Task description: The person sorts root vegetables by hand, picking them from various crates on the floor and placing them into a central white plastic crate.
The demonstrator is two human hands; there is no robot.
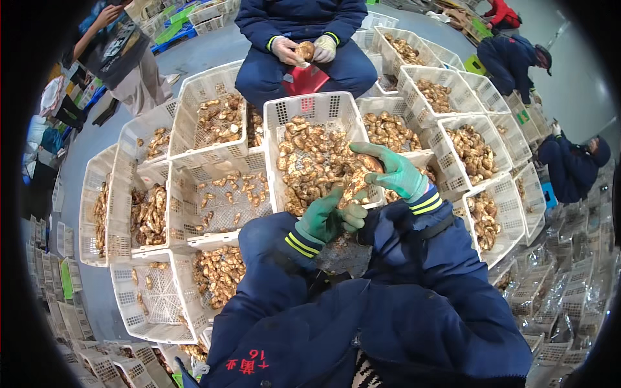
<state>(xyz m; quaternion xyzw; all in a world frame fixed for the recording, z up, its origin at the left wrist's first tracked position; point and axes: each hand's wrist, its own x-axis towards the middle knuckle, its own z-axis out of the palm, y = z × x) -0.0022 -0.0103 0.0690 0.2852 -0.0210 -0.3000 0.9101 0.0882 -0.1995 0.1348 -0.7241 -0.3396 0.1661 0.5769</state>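
Clearly, crates of mushrooms fill my view from the far left: at 9 o'clock a narrow white crate (97, 252) holds a dark heap, and nearer the middle a sparse crate (210, 163) has small pieces scattered over its mesh floor. Toward 12 o'clock from my centre, a co-worker (299, 18) sits facing me, two pale-gloved hands around a rounded brown mushroom (305, 50). Below that, the central crate (284, 113) is heaped with brown-and-cream mushrooms.

Next comes my left hand (326, 216), green-gloved, at about 7 o'clock from the held mushroom (355, 186). Its fingers are partly curled, close to the mushroom's lower end; I cannot tell whether they grip it. The held mushroom lies between my two hands, over the near right corner of the central crate, slanting from 1 o'clock down to 7.

My right hand (396, 171), also green-gloved, sits at 2 o'clock from it, thumb and fingers closed around its upper end. Farther right, between 2 and 3 o'clock, a full crate (472, 122) holds more mushrooms, and at 3 o'clock a dark-clothed worker (569, 167) crouches.
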